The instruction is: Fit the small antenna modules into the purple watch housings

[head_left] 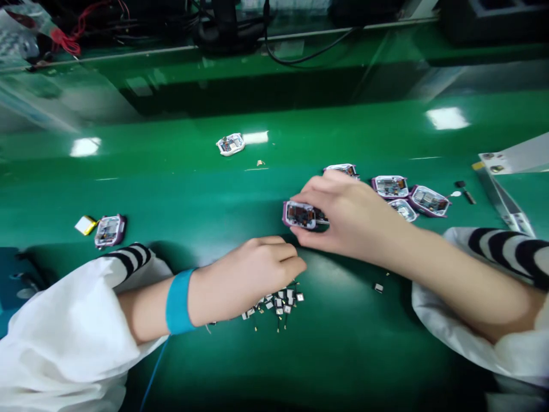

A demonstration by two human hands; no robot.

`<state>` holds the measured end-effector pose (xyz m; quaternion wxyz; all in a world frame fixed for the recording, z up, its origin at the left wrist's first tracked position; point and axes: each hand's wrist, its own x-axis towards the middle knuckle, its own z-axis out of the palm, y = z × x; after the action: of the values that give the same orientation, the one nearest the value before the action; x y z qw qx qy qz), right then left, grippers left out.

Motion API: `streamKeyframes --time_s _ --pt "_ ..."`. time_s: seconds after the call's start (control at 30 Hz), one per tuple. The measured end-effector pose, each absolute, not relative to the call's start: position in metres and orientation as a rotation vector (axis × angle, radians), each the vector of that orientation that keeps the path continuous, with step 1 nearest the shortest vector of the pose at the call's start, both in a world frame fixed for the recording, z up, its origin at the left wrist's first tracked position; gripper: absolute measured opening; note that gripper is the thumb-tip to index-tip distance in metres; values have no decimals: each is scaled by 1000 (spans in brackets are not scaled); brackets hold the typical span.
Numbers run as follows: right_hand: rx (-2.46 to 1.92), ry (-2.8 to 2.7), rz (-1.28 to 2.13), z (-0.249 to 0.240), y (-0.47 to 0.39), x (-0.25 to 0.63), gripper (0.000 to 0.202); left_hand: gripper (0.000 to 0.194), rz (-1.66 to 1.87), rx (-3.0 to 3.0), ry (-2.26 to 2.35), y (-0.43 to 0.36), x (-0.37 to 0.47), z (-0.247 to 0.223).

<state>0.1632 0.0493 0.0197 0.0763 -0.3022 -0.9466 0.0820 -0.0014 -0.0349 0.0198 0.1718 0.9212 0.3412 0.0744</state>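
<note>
Between the thumb and fingers of my right hand [343,214] is a purple-rimmed watch case [299,214] with its circuit board facing up. My left hand [253,269], with a teal band round the wrist, is closed just below and left of that case. Its fingertips are bent down out of sight, so what they pinch, if anything, is hidden. Under and beside them lies a pile of small square parts with short black leads [281,300]. Behind my right hand a similar watch case [343,170] is partly covered.
Several purple-rimmed cases [389,186] sit together to the right, near tweezers [506,200] and a white bracket. A white case [230,144] lies farther back. On the left are another case [110,230] and a silver battery [86,225]. Cables [309,60] hang along the back edge.
</note>
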Motion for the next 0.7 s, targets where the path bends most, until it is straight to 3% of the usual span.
streamKeyframes --time_s 0.13,0.23,0.33,0.43,0.7 --pt "-751 -2819 200 7 39 166 34 11 652 2503 1191 -38 -19 27" --pt "-667 -2739 223 8 36 166 40 18 881 2594 1334 -40 -26 32" --pt "-694 -2570 556 22 30 164 33 21 877 2693 1306 -44 -27 35" --pt "-673 -2439 771 33 22 161 15 22 897 2745 1259 -48 -24 36" --pt "-584 -2426 453 31 19 161 11 11 936 2408 1469 -40 -22 42"
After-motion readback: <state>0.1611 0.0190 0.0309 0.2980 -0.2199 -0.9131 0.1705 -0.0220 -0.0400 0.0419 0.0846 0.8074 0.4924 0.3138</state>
